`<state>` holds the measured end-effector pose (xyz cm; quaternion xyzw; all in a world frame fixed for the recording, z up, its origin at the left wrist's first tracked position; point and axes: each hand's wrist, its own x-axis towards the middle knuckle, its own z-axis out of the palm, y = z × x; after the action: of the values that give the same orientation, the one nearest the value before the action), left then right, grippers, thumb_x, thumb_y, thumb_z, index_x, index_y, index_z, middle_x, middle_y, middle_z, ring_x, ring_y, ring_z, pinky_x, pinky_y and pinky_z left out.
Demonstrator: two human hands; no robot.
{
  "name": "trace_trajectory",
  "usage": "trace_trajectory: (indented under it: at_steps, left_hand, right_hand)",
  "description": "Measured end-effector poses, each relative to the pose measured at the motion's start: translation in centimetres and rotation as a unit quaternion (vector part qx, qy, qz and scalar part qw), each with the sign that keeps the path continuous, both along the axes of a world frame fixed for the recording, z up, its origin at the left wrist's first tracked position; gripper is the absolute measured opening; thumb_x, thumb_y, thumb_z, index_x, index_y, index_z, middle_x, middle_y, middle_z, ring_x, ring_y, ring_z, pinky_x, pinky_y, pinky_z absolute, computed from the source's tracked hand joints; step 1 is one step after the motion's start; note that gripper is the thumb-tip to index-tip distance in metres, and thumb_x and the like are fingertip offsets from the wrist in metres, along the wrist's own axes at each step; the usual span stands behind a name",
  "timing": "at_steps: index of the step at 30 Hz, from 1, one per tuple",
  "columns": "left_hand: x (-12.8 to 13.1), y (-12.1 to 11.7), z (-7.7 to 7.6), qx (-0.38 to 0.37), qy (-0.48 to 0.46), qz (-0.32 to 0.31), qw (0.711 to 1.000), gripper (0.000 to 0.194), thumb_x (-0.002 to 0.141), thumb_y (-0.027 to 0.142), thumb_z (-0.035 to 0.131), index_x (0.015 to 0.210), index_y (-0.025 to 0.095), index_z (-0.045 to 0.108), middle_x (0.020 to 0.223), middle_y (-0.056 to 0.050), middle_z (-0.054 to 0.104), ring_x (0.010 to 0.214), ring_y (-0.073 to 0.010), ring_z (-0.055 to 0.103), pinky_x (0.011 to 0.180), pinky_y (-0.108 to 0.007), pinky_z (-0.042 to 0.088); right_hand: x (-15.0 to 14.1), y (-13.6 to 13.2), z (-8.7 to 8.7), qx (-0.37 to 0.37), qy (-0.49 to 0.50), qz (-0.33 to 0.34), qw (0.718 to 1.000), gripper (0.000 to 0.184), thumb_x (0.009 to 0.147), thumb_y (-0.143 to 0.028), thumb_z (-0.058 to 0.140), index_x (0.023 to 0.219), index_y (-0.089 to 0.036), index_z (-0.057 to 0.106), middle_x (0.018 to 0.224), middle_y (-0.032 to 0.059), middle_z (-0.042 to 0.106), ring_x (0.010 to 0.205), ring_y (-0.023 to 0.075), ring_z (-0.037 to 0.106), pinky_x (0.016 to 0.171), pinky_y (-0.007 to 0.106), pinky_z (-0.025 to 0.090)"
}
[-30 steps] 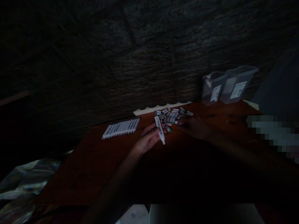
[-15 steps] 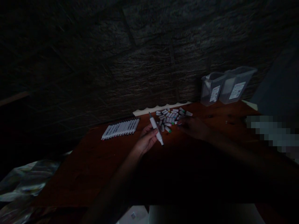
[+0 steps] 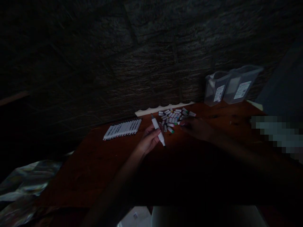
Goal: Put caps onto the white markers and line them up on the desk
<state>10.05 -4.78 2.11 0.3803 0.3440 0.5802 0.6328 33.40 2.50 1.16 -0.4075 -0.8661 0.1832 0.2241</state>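
Note:
My left hand (image 3: 149, 138) is closed around a white marker (image 3: 157, 131), held tilted above the table. The marker's upper end is uncapped, with a dark tip pointing away from me. At the right edge of a pile of marker caps (image 3: 172, 119), the fingers of my right hand (image 3: 196, 127) are pinched together. A small pale piece of a cap shows at those fingertips; the rest is hidden by the dim light and the fingers. The caps are mostly white, some with green or other coloured ends. Left of my left hand lies a neat row of white markers (image 3: 122, 129).
Two clear plastic bins (image 3: 216, 90) with labels stand at the back right of the brown wooden table (image 3: 94, 170). A pale wavy-edged strip (image 3: 151, 111) runs along the dark textured wall (image 3: 151, 63). Crumpled clear plastic (image 3: 30, 179) lies beyond the left edge.
The view has shifted slightly. Both hands stay almost in place, the left keeping its hold on the marker and the right still pinching at the edge of the cap pile.

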Motion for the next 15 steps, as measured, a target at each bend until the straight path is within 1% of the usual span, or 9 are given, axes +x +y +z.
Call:
trace_trajectory:
  at_steps: [4,9,15]
  left_hand:
    - [0.02,-0.01,0.12,-0.011,0.006,0.004,1.0,0.031,0.059,0.025,0.088,0.081,0.014,0.068,0.074,0.001,0.065,0.068,-0.009,0.06,0.068,-0.022,0.049]
    - [0.03,-0.05,0.14,-0.012,0.007,0.004,1.0,0.031,0.06,0.025,0.087,0.081,0.014,0.068,0.076,0.0,0.065,0.069,-0.0093,0.059,0.07,-0.022,0.048]
    - [0.16,-0.14,0.33,-0.01,0.011,-0.005,1.0,0.03,0.061,0.027,0.087,0.081,0.014,0.068,0.069,0.002,0.063,0.066,-0.0092,0.059,0.067,-0.022,0.049]
  right_hand:
    - [0.01,0.04,-0.12,0.003,0.005,0.002,1.0,0.023,0.09,-0.033,0.054,0.102,-0.022,0.071,0.102,0.0055,0.073,0.091,0.02,0.067,0.079,0.028,0.048]
    - [-0.01,-0.1,0.0,-0.001,0.007,-0.003,1.0,0.025,0.091,-0.036,0.053,0.102,-0.023,0.071,0.099,0.0046,0.073,0.088,0.0193,0.067,0.078,0.028,0.048]
    - [-0.01,-0.29,0.54,-0.019,-0.001,0.009,1.0,0.025,0.092,-0.034,0.052,0.103,-0.023,0.071,0.1,0.0051,0.073,0.09,0.0198,0.067,0.079,0.029,0.048]
